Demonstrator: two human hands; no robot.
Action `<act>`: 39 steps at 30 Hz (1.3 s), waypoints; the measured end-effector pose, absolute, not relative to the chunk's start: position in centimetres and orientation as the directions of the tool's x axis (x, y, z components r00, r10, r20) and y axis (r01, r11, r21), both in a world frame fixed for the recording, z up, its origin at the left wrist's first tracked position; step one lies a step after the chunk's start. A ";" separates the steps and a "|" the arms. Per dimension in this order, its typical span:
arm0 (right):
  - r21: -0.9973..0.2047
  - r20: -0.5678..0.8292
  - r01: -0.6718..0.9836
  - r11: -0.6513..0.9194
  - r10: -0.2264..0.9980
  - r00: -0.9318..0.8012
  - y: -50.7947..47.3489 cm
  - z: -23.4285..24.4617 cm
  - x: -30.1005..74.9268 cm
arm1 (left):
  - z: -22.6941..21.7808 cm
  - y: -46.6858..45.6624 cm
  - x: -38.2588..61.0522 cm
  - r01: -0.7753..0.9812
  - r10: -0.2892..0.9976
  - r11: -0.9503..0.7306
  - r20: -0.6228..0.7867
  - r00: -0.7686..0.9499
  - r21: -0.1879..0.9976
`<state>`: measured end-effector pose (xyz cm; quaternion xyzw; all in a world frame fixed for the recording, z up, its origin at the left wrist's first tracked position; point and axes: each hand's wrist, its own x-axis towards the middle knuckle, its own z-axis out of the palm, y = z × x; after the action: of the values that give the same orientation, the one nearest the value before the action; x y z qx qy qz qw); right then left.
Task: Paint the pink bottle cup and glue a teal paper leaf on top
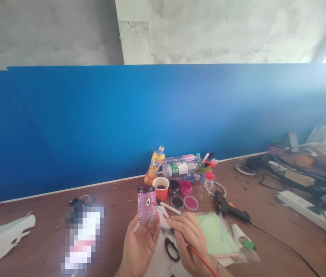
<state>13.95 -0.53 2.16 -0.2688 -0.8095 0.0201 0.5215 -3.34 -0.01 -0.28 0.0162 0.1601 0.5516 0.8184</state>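
Observation:
My left hand (pixel 141 244) is closed around the bottom of a small cup (pixel 146 207) that looks cut from a plastic bottle. It is painted pink-purple, has a black rim and two cartoon eyes, and its lowest part is clear. In my right hand (pixel 190 238) is a thin paintbrush (pixel 199 254) with a red handle. Its tip points at the cup's right side; whether it touches cannot be made out. Below and between my hands lie black-handled scissors (pixel 171 250) on white paper. Just behind the cup lies a white marker (pixel 170 208).
Behind stand a red paper cup (pixel 164 192), open pots of pink paint (pixel 185 187) and dark paint, an orange drink bottle (pixel 154 166) and several lying bottles. To the right are a black glue gun (pixel 230 209), green sheets (pixel 216 234) and a white power strip (pixel 310 213).

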 end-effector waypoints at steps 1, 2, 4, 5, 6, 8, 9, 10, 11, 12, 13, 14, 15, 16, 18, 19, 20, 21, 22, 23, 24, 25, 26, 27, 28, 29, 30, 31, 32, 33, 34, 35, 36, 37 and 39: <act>-0.309 0.835 0.412 0.857 0.452 -0.315 -0.6 2.2 13.9 | -0.3 0.0 -3.3 -0.898 0.907 0.392 -0.245 0.341 0.201; -0.307 0.833 0.409 0.859 0.450 -0.321 -0.6 2.2 13.9 | -0.2 0.0 -3.3 -0.898 0.907 0.392 -0.248 0.340 0.199; -0.305 0.833 0.400 0.865 0.445 -0.329 -0.6 2.3 13.9 | -0.1 0.0 -3.3 -0.900 0.906 0.389 -0.260 0.335 0.198; -0.307 0.835 0.395 0.866 0.444 -0.326 -0.7 2.3 13.9 | 0.0 0.0 -3.3 -0.901 0.906 0.386 -0.265 0.330 0.200; -0.311 0.835 0.393 0.866 0.446 -0.321 -0.7 2.3 13.9 | 0.1 0.0 -3.2 -0.901 0.907 0.384 -0.267 0.327 0.201; -0.313 0.835 0.398 0.862 0.450 -0.318 -0.6 2.2 14.0 | 0.3 0.0 -3.1 -0.900 0.907 0.384 -0.268 0.325 0.205; -0.310 0.833 0.401 0.862 0.449 -0.322 -0.6 2.3 14.0 | 0.4 -0.1 -3.1 -0.900 0.906 0.384 -0.270 0.325 0.205; -0.305 0.833 0.402 0.863 0.447 -0.327 -0.6 2.3 14.0 | 0.5 -0.1 -3.1 -0.899 0.904 0.386 -0.279 0.323 0.209; -0.299 0.834 0.401 0.866 0.441 -0.331 -0.6 2.3 14.0 | 0.5 -0.1 -3.0 -0.900 0.904 0.382 -0.286 0.317 0.211; -0.293 0.837 0.400 0.868 0.436 -0.331 -0.6 2.4 14.0 | 0.6 -0.1 -3.0 -0.899 0.903 0.383 -0.292 0.316 0.211; -0.289 0.839 0.400 0.870 0.431 -0.331 -0.6 2.5 14.0 | 0.6 -0.1 -3.0 -0.899 0.902 0.383 -0.295 0.315 0.211; -0.284 0.841 0.401 0.871 0.427 -0.332 -0.6 2.6 13.9 | 0.6 -0.1 -3.0 -0.899 0.901 0.385 -0.295 0.317 0.210; -0.279 0.843 0.402 0.872 0.423 -0.332 -0.6 2.7 13.9 | 0.6 0.0 -3.0 -0.898 0.900 0.389 -0.294 0.322 0.208; -0.277 0.845 0.403 0.872 0.421 -0.331 -0.7 2.7 13.9 | 0.6 0.0 -3.0 -0.898 0.900 0.388 -0.294 0.321 0.206; -0.281 0.843 0.401 0.872 0.424 -0.331 -0.7 2.8 13.9 | 0.6 0.1 -3.0 -0.902 0.902 0.380 -0.295 0.314 0.203; -0.284 0.842 0.398 0.872 0.425 -0.331 -0.7 2.7 13.9 | 0.6 0.1 -3.0 -0.903 0.902 0.379 -0.298 0.312 0.202; -0.286 0.839 0.395 0.873 0.427 -0.337 -0.6 2.7 13.9 | 0.6 0.1 -3.1 -0.905 0.903 0.377 -0.298 0.310 0.199; -0.285 0.837 0.390 0.876 0.426 -0.344 -0.6 2.6 14.0 | 0.5 0.2 -3.1 -0.905 0.903 0.376 -0.297 0.310 0.198; -0.285 0.836 0.386 0.877 0.424 -0.349 -0.6 2.5 14.0 | 0.5 0.2 -3.1 -0.905 0.903 0.377 -0.297 0.311 0.198; -0.285 0.837 0.385 0.878 0.424 -0.347 -0.5 2.3 14.0 | 0.5 0.1 -3.1 -0.904 0.903 0.378 -0.295 0.313 0.200; -0.290 0.839 0.389 0.875 0.428 -0.336 -0.5 2.2 14.0 | 0.5 0.1 -3.1 -0.903 0.904 0.377 -0.292 0.312 0.204; -0.299 0.840 0.398 0.867 0.437 -0.321 -0.4 2.1 14.1 | 0.5 0.1 -3.1 -0.903 0.906 0.375 -0.287 0.311 0.207; -0.310 0.839 0.411 0.857 0.450 -0.305 -0.4 2.1 14.1 | 0.4 0.1 -3.1 -0.903 0.907 0.375 -0.283 0.311 0.211; -0.321 0.836 0.423 0.847 0.464 -0.294 -0.4 2.0 14.0 | 0.3 0.0 -3.2 -0.904 0.909 0.373 -0.279 0.311 0.210; -0.326 0.830 0.430 0.842 0.473 -0.295 -0.4 2.0 14.0 | 0.3 0.1 -3.2 -0.905 0.910 0.371 -0.273 0.311 0.206; -0.321 0.828 0.430 0.844 0.471 -0.305 -0.4 2.0 14.0 | 0.2 0.1 -3.2 -0.908 0.912 0.368 -0.270 0.310 0.201; -0.310 0.826 0.425 0.851 0.462 -0.322 -0.4 2.0 14.0 | 0.1 0.1 -3.2 -0.910 0.912 0.365 -0.270 0.307 0.196; -0.295 0.828 0.415 0.861 0.447 -0.338 -0.4 2.0 14.0 | 0.0 0.2 -3.3 -0.913 0.913 0.361 -0.271 0.305 0.191; -0.281 0.831 0.407 0.869 0.432 -0.349 -0.5 2.0 14.0 | -0.1 0.2 -3.3 -0.915 0.913 0.359 -0.275 0.302 0.186; -0.270 0.836 0.405 0.873 0.422 -0.351 -0.5 2.0 14.0 | -0.1 0.3 -3.3 -0.916 0.912 0.357 -0.281 0.299 0.183; -0.264 0.840 0.410 0.873 0.417 -0.346 -0.5 2.0 14.0 | -0.2 0.3 -3.3 -0.917 0.910 0.356 -0.291 0.296 0.180; -0.259 0.844 0.423 0.868 0.416 -0.338 -0.5 2.0 14.0 | -0.2 0.3 -3.2 -0.919 0.908 0.354 -0.301 0.292 0.176; -0.254 0.845 0.441 0.861 0.420 -0.332 -0.5 2.0 13.9 | -0.2 0.3 -3.2 -0.920 0.906 0.353 -0.309 0.290 0.170; -0.246 0.845 0.461 0.852 0.422 -0.329 -0.4 2.0 13.8 | -0.2 0.2 -3.1 -0.923 0.905 0.348 -0.317 0.285 0.164; -0.224 0.843 0.494 0.840 0.422 -0.334 -0.4 2.2 13.5 | -0.2 0.1 -3.0 -0.929 0.905 0.339 -0.323 0.277 0.152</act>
<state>13.49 -0.37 2.20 -0.2806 -0.8160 -0.0358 0.5041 -3.02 0.11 -0.24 -0.0332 0.1786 0.5741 0.7984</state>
